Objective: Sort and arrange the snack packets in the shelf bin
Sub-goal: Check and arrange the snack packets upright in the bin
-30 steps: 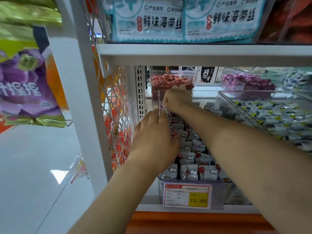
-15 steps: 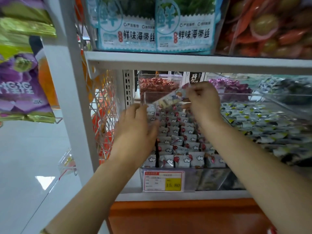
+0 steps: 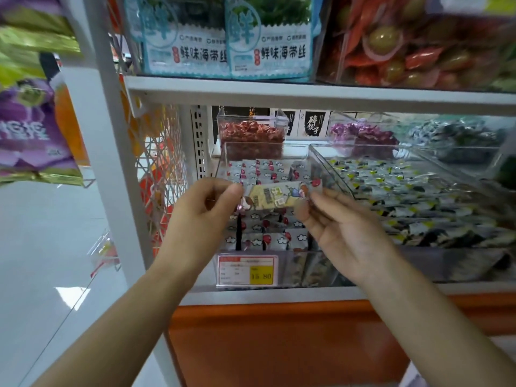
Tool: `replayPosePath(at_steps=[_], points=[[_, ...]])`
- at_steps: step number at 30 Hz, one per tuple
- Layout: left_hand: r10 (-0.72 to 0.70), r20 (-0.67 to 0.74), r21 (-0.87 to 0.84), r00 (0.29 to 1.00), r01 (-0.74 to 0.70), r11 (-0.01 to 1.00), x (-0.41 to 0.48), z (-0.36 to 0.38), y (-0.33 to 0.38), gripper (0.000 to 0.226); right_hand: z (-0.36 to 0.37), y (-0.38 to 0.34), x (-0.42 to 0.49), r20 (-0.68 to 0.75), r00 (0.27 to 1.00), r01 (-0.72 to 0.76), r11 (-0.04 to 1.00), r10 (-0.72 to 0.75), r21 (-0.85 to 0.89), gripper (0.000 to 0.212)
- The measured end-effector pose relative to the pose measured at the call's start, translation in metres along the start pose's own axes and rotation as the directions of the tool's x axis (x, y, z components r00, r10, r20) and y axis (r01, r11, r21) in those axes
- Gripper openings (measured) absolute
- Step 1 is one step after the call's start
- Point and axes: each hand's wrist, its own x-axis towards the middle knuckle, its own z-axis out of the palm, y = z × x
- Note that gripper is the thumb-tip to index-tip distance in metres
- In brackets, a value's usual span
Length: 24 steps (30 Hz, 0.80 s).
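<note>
Over bin front, mid-air: loose packet (image 3: 275, 196) was held flat, long side across, clear of the rows below.
L hand (image 3: 195, 227): had come up off the rows, where it lay flat 0.5 s before; thumb + forefinger now pinched packet's L end.
R hand (image 3: 351, 241): had brought packet fwd from back of bin; palm was turned up, fingers loosely spread, tips at packet's R end. Blurred, so couldn't tell if it gripped or only touched.
Shelf bin (image 3: 290, 263): clear plastic, at L end of shelf; price tag (image 3: 248, 270) was on its front wall.
Packed rows (image 3: 259, 238): white packets w/ red + cloud print, stood on edge, front to back; looked tidy, no obvious gap seen from this angle.
Neighbouring bin (image 3: 405, 191): sat just to R, held diff. packets w/ green-yellow print.
Change, meaning: packet went from one-hand lift at rear to a hold at both ends over the front; prob. being turned or checked before re-slotting.
Task status, est.: mid-way; one packet was out and not yet placed, rest looked arranged.
Next, est.: line packet up w/ rows, slide it in on edge.
</note>
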Motion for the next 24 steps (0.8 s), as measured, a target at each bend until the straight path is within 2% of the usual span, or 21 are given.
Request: replayPosePath(at_steps=[2,4,6,11,14,17,20,24], points=[[-0.075,-0.001,-0.157,0.997,0.073,0.985,0.001,-0.001,0.0,0.021,0.0,0.002,0.0,0.028,0.999,-0.047,0.999,0.046,0.025,0.015],[-0.141,0.034,-0.354,0.989,0.144,0.924,0.004,-0.003,0.002,0.025,0.001,0.004,0.001,0.037,0.996,-0.082,0.995,0.08,0.052,0.014],[-0.16,0.045,-0.451,0.986,0.163,0.877,0.005,-0.006,0.001,0.029,0.001,0.007,0.002,0.048,0.993,-0.108,0.991,0.104,0.078,0.014],[-0.186,-0.007,-0.447,0.983,0.163,0.879,0.005,-0.008,-0.004,0.029,0.002,0.01,0.004,0.074,0.991,-0.116,0.987,0.108,0.111,0.027],[-0.192,-0.003,-0.455,0.981,0.169,0.874,0.006,-0.009,-0.006,0.027,0.0,0.01,0.006,0.075,0.995,-0.076,0.995,0.071,0.071,0.023],[-0.141,0.04,-0.425,0.989,0.145,0.893,0.006,-0.009,-0.006,0.019,-0.003,0.01,0.006,0.026,1.0,0.017,0.995,-0.014,-0.1,0.016],[-0.084,0.062,-0.347,0.995,0.1,0.933,0.005,-0.008,-0.005,0.016,-0.004,0.01,0.004,0.039,0.995,0.103,0.971,-0.097,-0.217,0.009],[-0.002,0.129,-0.293,0.992,0.04,0.955,0.002,-0.007,0.001,0.016,-0.007,0.012,0.003,0.085,0.968,0.248,0.862,-0.234,-0.442,0.011]])
